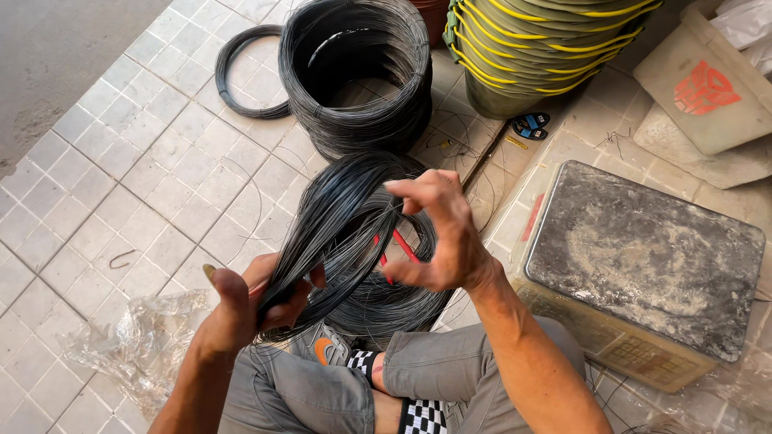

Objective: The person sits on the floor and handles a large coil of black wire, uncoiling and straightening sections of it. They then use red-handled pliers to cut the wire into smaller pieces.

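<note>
Black wire, a loose bundle [322, 233] at frame centre, is clenched in the left hand [241, 309] while the right hand [442, 233] pinches strands, most apparently still unsorted above the coil [394, 301].

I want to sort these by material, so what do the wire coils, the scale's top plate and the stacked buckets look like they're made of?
Wire coils: thin dark metal strands, dull grey-black sheen, probably annealed iron or steel.
Scale plate: grey metal sheet, apparently steel, scuffed and dusted white.
Buckets: likely moulded plastic, olive green, smooth and slightly glossy, with yellow handles.
</note>
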